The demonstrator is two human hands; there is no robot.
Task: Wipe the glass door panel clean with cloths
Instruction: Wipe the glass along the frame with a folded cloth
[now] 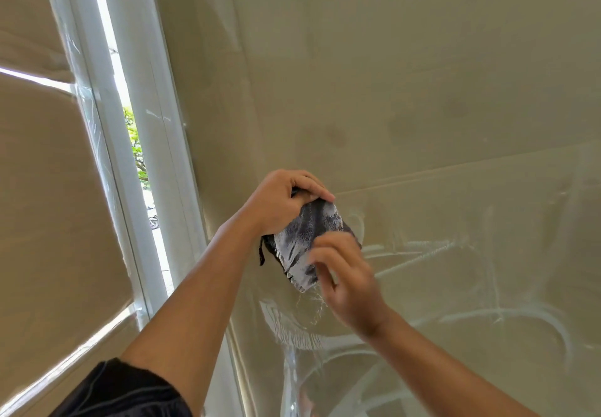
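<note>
left hand (283, 203) up, fingers clamped round top of grey cloth (309, 241) in front of glass door panel (455, 91). my right hand (349, 285) at cloth's 5 o'clock, blurry, can't tell grip.

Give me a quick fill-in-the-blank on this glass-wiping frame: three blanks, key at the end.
1. The hand gripping the top of the grey cloth is the person's ____ one.
2. White streaks mark the glass door panel in the ____ half of the view.
3. In the gap beside the white door frame, the foliage outside is ____.

Missing words: left; lower; green.
</note>
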